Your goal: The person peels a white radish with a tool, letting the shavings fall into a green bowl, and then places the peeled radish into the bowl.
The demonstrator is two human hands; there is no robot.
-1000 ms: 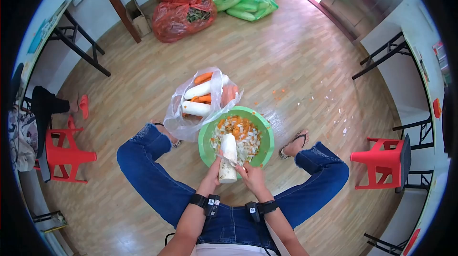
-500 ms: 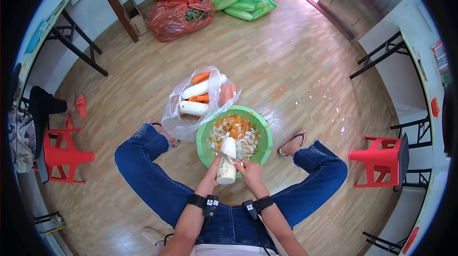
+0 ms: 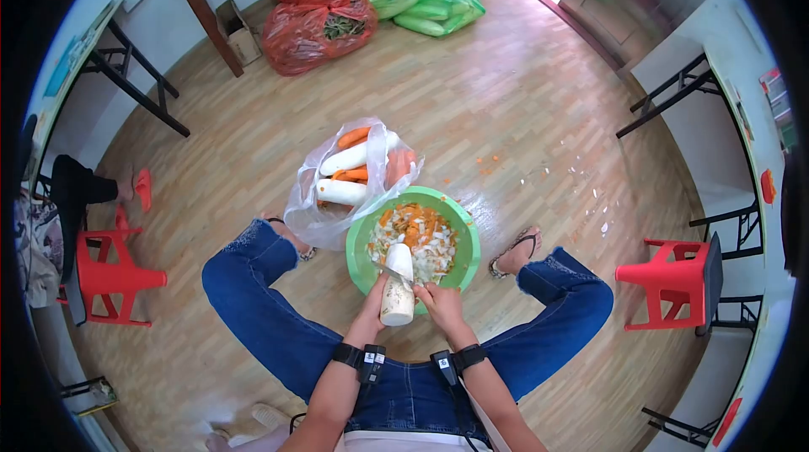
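My left hand (image 3: 372, 306) is wrapped round a white radish (image 3: 398, 307) from its left side. The radish points away from me over the basin; its far part is smooth white, while its near part still carries speckled skin. In my right hand (image 3: 440, 301) is a knife, with its metal blade (image 3: 398, 274) lying across the radish's middle. The handle is mostly hidden by my fingers. Beneath the radish's far end, a green basin (image 3: 474, 243) contains white and orange peelings (image 3: 425, 237).
A clear plastic bag (image 3: 313, 214) of radishes and carrots stands against the basin's left side. Scraps (image 3: 596, 195) lie on the floor to the right. Red stools (image 3: 118, 275) stand at both sides. Red (image 3: 308, 35) and green bags (image 3: 434, 5) of vegetables sit at the back.
The radish and both hands have shifted very slightly left. The blade stays across the radish, its angle a little changed. At the lower left, a foot behind me has moved.
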